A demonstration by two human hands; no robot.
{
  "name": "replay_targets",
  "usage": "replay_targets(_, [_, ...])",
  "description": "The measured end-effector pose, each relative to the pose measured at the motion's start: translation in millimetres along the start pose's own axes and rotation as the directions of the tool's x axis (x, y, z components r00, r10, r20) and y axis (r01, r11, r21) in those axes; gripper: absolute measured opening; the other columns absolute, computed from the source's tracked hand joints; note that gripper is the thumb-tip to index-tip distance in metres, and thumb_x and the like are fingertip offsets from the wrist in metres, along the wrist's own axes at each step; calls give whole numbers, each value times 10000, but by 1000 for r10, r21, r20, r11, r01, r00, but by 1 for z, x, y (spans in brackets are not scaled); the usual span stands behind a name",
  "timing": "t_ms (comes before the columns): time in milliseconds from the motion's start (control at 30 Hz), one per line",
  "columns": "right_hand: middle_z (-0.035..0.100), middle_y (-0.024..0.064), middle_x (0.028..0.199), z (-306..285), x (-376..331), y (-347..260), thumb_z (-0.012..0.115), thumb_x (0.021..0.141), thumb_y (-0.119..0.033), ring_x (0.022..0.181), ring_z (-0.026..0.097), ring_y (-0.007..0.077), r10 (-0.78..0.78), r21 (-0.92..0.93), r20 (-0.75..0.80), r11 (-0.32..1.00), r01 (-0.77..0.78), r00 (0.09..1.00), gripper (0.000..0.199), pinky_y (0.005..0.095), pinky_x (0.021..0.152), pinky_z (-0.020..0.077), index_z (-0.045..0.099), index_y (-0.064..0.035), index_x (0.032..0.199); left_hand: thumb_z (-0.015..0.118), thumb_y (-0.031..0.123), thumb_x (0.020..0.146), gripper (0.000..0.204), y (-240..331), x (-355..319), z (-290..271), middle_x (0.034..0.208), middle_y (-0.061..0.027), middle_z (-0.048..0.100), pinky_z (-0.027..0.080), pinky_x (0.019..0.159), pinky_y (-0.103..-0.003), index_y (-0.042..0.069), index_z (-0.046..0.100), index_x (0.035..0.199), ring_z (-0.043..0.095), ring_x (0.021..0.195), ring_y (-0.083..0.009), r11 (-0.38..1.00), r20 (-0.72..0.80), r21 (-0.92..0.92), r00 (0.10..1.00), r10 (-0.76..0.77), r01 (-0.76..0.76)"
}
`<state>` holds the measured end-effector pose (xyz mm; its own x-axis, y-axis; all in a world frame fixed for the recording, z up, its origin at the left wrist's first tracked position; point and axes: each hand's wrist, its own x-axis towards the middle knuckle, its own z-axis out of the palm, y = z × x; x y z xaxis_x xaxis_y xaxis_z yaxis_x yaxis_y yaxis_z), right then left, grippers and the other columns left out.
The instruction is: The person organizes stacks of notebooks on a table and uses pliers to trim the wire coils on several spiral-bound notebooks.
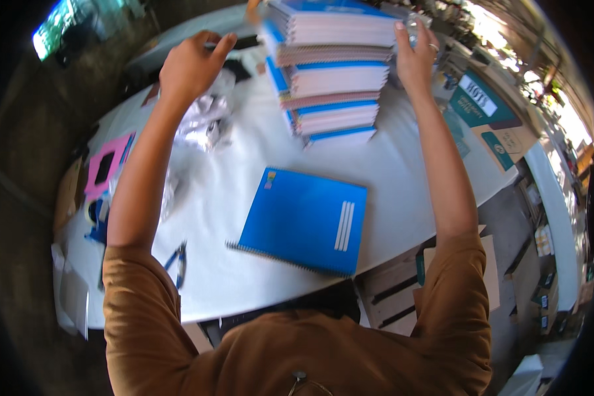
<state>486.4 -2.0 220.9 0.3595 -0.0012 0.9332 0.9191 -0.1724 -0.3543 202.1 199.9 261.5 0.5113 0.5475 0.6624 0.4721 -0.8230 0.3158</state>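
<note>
A tall stack of blue spiral-bound notebooks (340, 79) stands at the far middle of the white-covered table (204, 264). My right hand (416, 58) is at the stack's upper right side, fingers stretched upward; whether it touches the notebooks I cannot tell. Left of the stack, my left hand (193, 66) hovers above the table with thumb and fingers apart and nothing between them. One blue spiral notebook (303, 221) lies flat, slightly turned, between my forearms, its coil toward me.
Crumpled clear plastic (208, 122) lies under my left hand. Blue-handled pliers (180, 264) rest near the front left. A dark phone (103, 167) sits on a pink sheet (115, 150) at the left. A green-and-brown carton (485, 109) occupies the right edge.
</note>
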Motion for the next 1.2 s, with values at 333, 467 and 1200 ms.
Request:
replay_targets(333, [561, 252, 1166, -5, -219, -179, 719, 751, -425, 1142, 507, 377, -400, 406, 913, 911, -74, 79, 695, 416, 1021, 344, 512, 26, 1237, 525, 584, 835, 852, -137, -340, -17, 1467, -264, 205, 153, 1011, -686, 87, 207, 1450, 129, 1368, -461, 632, 455, 635, 445, -771, 445])
replay_targets(467, [607, 243, 1056, 14, -278, -225, 751, 694, -429, 1046, 567, 353, -346, 363, 918, 930, 61, -192, 716, 433, 997, 345, 523, 27, 1197, 510, 398, 899, 601, -152, -412, -1, 1361, -221, 367, 262, 979, -600, 109, 337, 1396, 318, 1248, -416, 766, 218, 493, 793, -569, 413])
replay_targets(1200, [685, 126, 935, 67, -314, -249, 765, 648, -222, 893, 654, 262, -21, 64, 870, 995, 72, -492, 318, 348, 799, 502, 684, -63, 911, 314, 400, 979, 457, -42, -402, 32, 1004, -94, 590, 465, 883, -538, 31, 532, 1135, 599, 959, -246, -883, 955, -47, 279, 97, 468])
